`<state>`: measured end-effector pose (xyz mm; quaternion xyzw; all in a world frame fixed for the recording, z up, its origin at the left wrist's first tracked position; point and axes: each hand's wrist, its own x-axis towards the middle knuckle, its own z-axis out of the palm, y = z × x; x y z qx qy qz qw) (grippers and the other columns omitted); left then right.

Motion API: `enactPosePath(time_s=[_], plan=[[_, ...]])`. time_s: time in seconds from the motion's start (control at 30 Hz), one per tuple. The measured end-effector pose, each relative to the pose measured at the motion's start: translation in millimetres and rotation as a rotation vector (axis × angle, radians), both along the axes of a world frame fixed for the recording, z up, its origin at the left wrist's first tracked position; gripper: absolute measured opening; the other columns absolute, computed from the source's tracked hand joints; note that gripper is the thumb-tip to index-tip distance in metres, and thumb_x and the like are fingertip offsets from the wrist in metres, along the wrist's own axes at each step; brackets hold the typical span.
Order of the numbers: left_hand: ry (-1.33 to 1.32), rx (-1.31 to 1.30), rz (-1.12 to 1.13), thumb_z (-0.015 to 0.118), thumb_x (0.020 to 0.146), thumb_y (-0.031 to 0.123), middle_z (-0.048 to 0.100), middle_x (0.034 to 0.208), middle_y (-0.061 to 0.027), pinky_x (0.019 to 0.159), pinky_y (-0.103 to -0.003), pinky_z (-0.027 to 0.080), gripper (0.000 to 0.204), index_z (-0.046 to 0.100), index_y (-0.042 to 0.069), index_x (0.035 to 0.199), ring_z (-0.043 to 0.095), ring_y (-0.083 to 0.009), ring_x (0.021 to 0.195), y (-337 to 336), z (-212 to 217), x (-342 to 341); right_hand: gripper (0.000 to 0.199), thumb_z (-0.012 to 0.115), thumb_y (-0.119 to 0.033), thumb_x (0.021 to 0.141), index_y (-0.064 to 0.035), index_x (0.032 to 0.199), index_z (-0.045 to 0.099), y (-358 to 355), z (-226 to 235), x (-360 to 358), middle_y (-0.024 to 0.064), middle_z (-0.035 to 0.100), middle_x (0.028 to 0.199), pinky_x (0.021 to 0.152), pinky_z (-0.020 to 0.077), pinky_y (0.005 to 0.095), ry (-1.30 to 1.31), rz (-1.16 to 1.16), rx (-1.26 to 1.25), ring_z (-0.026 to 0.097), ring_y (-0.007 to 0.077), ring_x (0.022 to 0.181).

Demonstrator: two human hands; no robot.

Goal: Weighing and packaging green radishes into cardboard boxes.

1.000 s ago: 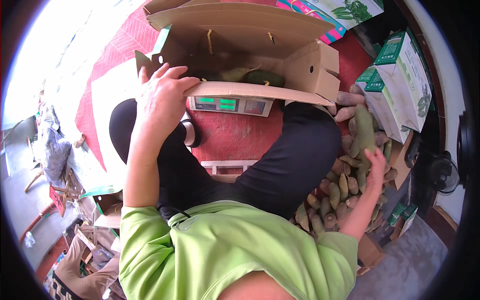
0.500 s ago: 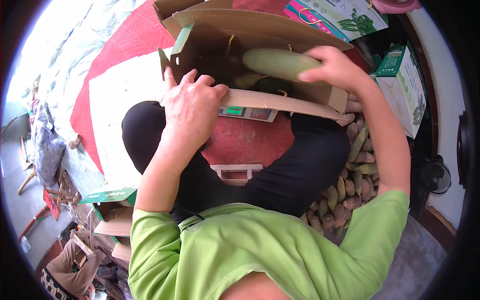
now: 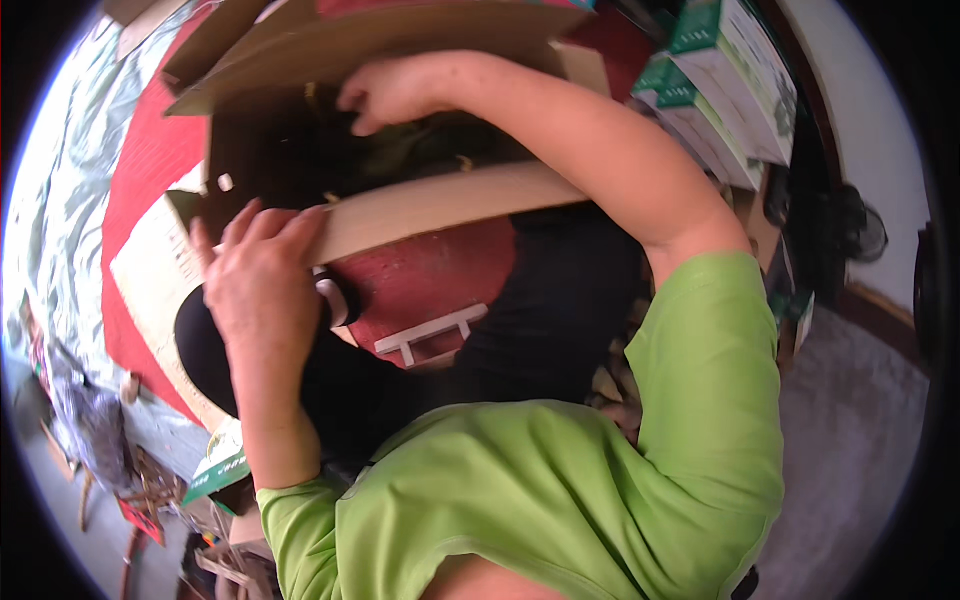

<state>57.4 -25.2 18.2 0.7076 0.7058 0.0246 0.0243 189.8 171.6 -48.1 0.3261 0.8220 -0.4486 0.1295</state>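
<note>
In front of me an open cardboard box (image 3: 430,215) stands with its flaps raised. My left hand (image 3: 262,265) lies at its near left corner, fingers hooked over the edge of the near flap. Over the mouth of the box reaches my right hand (image 3: 405,92), fingers apart and slightly curved, with nothing seen in its grasp. Below it, long green radishes (image 3: 410,145) lie in the dark inside; shadow hides most of their outlines. Short yellow cords (image 3: 312,97) show on the box's inner walls.
Green-and-white cartons (image 3: 735,85) stand at the right, with a small fan (image 3: 865,225) beyond them. My black-trousered legs (image 3: 540,310) flank a white-framed stool (image 3: 435,330). Plastic bags (image 3: 90,415) and sticks lie at the left, and a red mat (image 3: 150,210) spreads under the box.
My right hand has swung left into the box and released the long green radish it carried. The view has turned, and box and left hand now appear farther left.
</note>
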Motion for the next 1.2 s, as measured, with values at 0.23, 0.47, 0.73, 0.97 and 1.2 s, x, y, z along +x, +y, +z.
enactPosePath(time_s=[0.23,0.47,0.73,0.97,1.2], plan=[[-0.005,-0.043,0.041,0.062,0.075,0.005,0.065,0.099,-0.0012,0.107,-0.051,0.028,0.034,0.069,0.02,0.105,0.056,-0.024,0.111,0,7,6,0.033,0.059,-0.018,0.089,-0.0028,0.118,0.058,-18,119,144,0.0046,0.064,0.098,0.067,0.0485,0.0249,0.49,-0.446,-0.119,0.058,0.0104,0.081],[-0.008,-0.063,0.026,0.062,0.078,0.007,0.066,0.104,-0.0037,0.105,-0.049,0.031,0.031,0.069,0.019,0.106,0.057,-0.0246,0.108,3,5,9,0.034,0.062,-0.023,0.086,-0.002,0.113,0.06,-71,-18,343,0.0047,0.064,0.098,0.066,0.0484,0.0272,0.547,-1.176,0.046,0.059,0.0119,0.083],[-0.032,-0.019,-0.026,0.063,0.078,0.005,0.067,0.104,-0.0064,0.099,-0.041,0.036,0.028,0.07,0.014,0.104,0.059,-0.0261,0.105,5,-3,5,0.025,0.068,-0.017,0.076,-0.0084,0.1,0.066,-228,-232,424,0.0041,0.063,0.074,0.056,0.0487,0.0312,-0.062,-1.7,-0.298,0.062,0.0176,0.069],[-0.069,-0.035,0.018,0.062,0.077,-0.001,0.068,0.101,-0.0074,0.1,-0.041,0.035,0.029,0.071,0.011,0.103,0.058,-0.0266,0.108,10,-4,9,0.039,0.068,-0.014,0.075,-0.0075,0.113,0.061,-213,-287,441,0.0116,0.066,0.088,0.072,0.0524,0.0385,-0.405,-1.359,0.242,0.066,0.0277,0.079],[-0.121,-0.069,0.057,0.06,0.073,-0.006,0.068,0.101,-0.007,0.103,-0.043,0.032,0.035,0.071,0.01,0.102,0.057,-0.0287,0.112,13,-2,12,0.049,0.067,-0.018,0.074,-0.0132,0.12,0.053,-139,-258,432,0.0131,0.054,0.119,0.093,0.0462,0.0438,-0.547,-1.154,0.494,0.051,0.0352,0.113]])
